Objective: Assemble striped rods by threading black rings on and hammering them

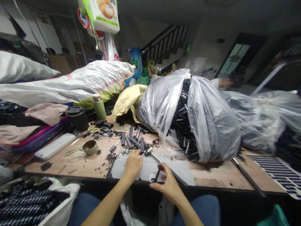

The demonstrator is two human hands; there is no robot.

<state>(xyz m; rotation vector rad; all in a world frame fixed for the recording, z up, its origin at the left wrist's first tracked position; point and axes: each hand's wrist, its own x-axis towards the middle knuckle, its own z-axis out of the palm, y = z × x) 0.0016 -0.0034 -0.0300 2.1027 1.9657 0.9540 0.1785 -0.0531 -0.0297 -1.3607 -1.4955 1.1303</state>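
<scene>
My left hand (133,164) rests over a grey mat (145,164), thumb apart and fingers reaching the near edge of a group of black-and-silver ringed cylinders (130,142); I see nothing held in it. Thumb and fingers of my right hand (169,182) close around a small, dark, angled piece (158,174), partly covered by the fingers. Beside the right index finger, a metal rod with a black handle (176,176) slants across the mat, its shiny head (148,151) near the cylinders. Whether that finger touches the rod is unclear.
Behind the mat bulges a clear plastic bag (162,103) of black tubes. Leftward are a small handled cup (90,147), scissors (93,129), a green bottle (99,106) and a black tumbler (77,118). Another dark rod (249,177) overhangs the front edge at right, near a striped sheet (277,172).
</scene>
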